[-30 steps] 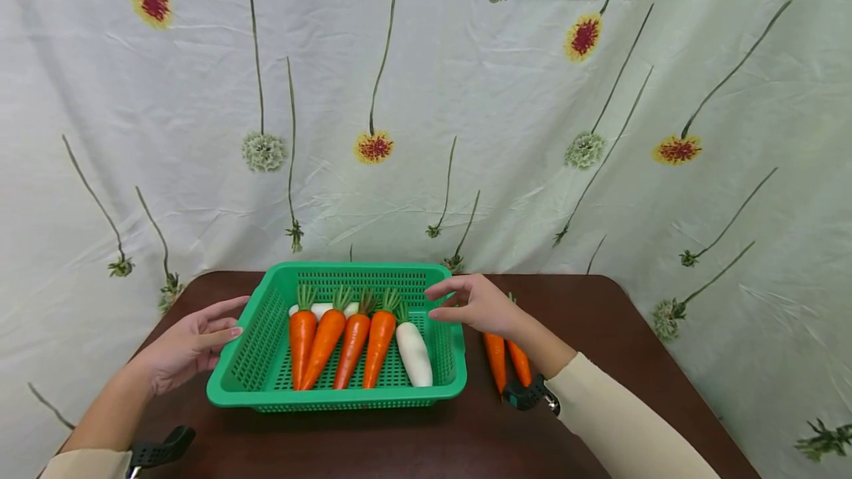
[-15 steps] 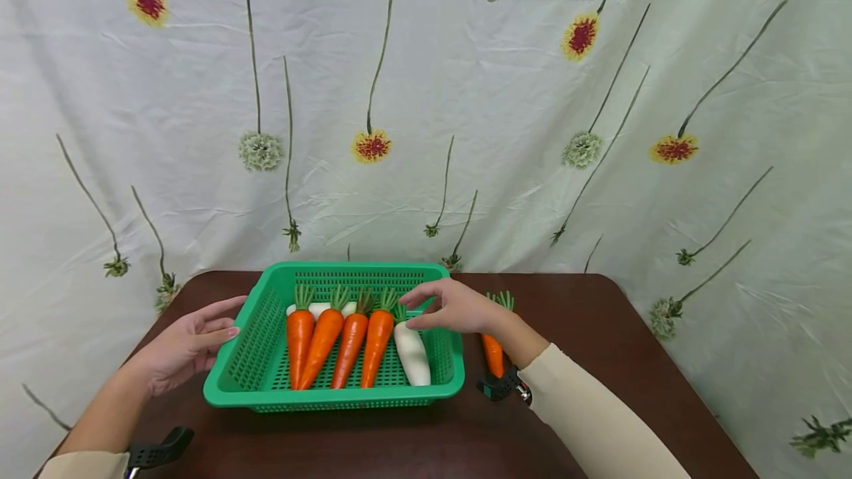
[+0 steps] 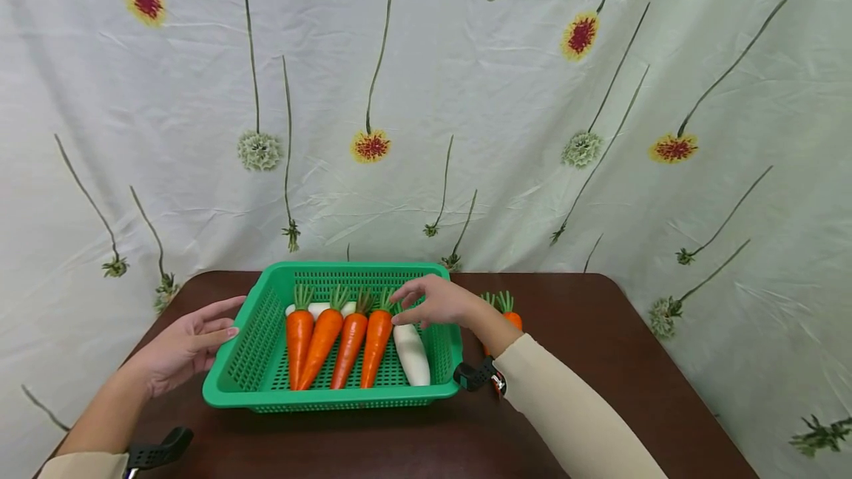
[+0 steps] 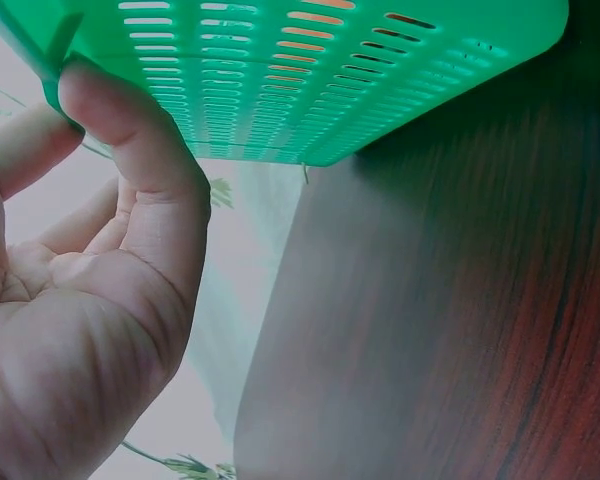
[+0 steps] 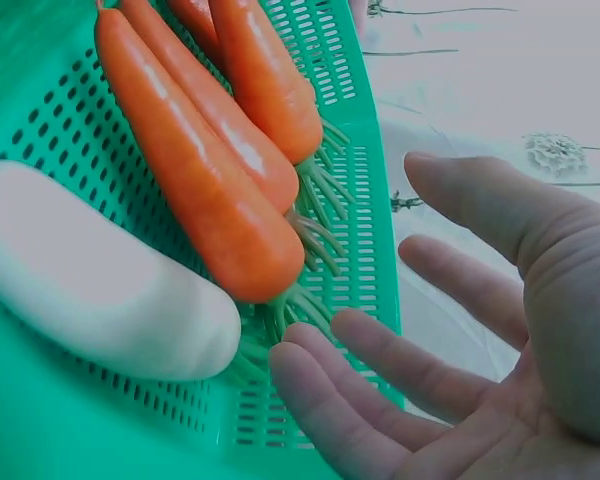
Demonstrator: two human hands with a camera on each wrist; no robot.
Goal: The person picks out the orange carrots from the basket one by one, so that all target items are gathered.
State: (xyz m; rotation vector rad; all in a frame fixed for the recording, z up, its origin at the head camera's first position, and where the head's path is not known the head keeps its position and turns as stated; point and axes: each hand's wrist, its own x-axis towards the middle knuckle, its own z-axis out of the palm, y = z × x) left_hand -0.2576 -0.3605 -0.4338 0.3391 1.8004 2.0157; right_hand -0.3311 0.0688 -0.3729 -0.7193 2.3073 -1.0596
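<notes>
A green slotted basket (image 3: 253, 346) sits on a dark brown table (image 3: 599, 331). In it lie several orange carrots (image 3: 350, 339) side by side, a white radish (image 3: 411, 352) on the right and another white one behind them. My right hand (image 3: 429, 301) hovers open over the top of the right radish (image 5: 90, 290) and the carrot greens, holding nothing. My left hand (image 3: 193, 338) is open at the basket's left wall (image 4: 310, 70), thumb touching its rim. Two more carrots (image 3: 509, 313) lie on the table right of the basket, partly hidden by my forearm.
A flower-print cloth (image 3: 466, 109) hangs close behind the table. Bare table shows right of the basket and in front of it. Black wrist mounts sit at both forearms.
My right hand has moved left from above the loose carrots to over the basket's right side. The left hand and basket have stayed still.
</notes>
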